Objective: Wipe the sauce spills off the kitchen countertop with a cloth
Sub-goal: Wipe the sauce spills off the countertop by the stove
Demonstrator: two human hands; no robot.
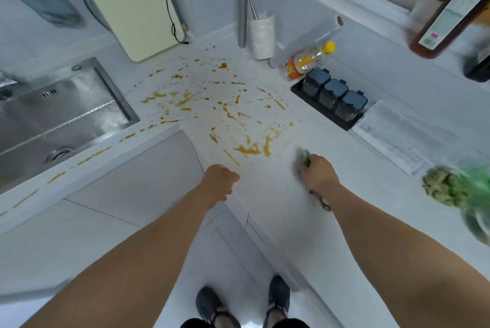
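Note:
Brown-orange sauce spills (225, 110) are spattered across the corner of the white countertop (352, 168), with more streaks (92, 156) along the front edge beside the sink. My right hand (319, 172) presses a bunched grey-green cloth (303, 159) onto the counter, just right of the nearest large smear (254, 148). My left hand (220, 180) rests in a loose fist at the counter's inner corner edge, holding nothing.
A steel sink (61, 115) lies at the left. A cream cutting board (127, 4) leans on the wall. Behind the spill stand a white cup (262, 36), a yellow-capped bottle (309, 61), a black spice rack (332, 98) and a sauce bottle (448, 17). A green bag (450, 187) sits right.

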